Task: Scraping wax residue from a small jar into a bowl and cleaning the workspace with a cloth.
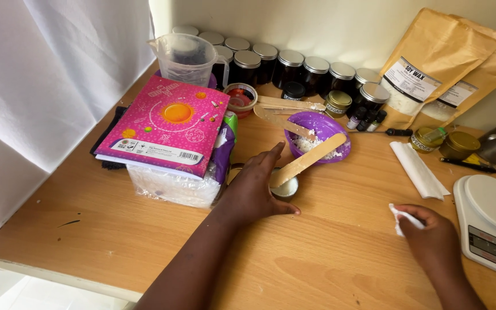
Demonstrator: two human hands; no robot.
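Note:
My left hand [254,186] reaches over the wooden table and rests on a small round tin [285,188], its fingers wrapped about the tin's near side. A flat wooden stick [308,159] lies across the tin and leans into a purple bowl [318,127] of white flakes. A second wooden stick [282,122] rests on the bowl's far rim. My right hand [429,232] lies on the table to the right, fingers closed on a small crumpled white tissue [399,217].
A pink notebook [167,126] lies on a plastic-wrapped pack at the left, with a clear measuring jug [186,57] behind. Dark lidded jars [291,66] line the wall. Brown paper pouches [431,69], gold-lidded tins, a folded white cloth [419,170] and a white scale [492,221] sit right.

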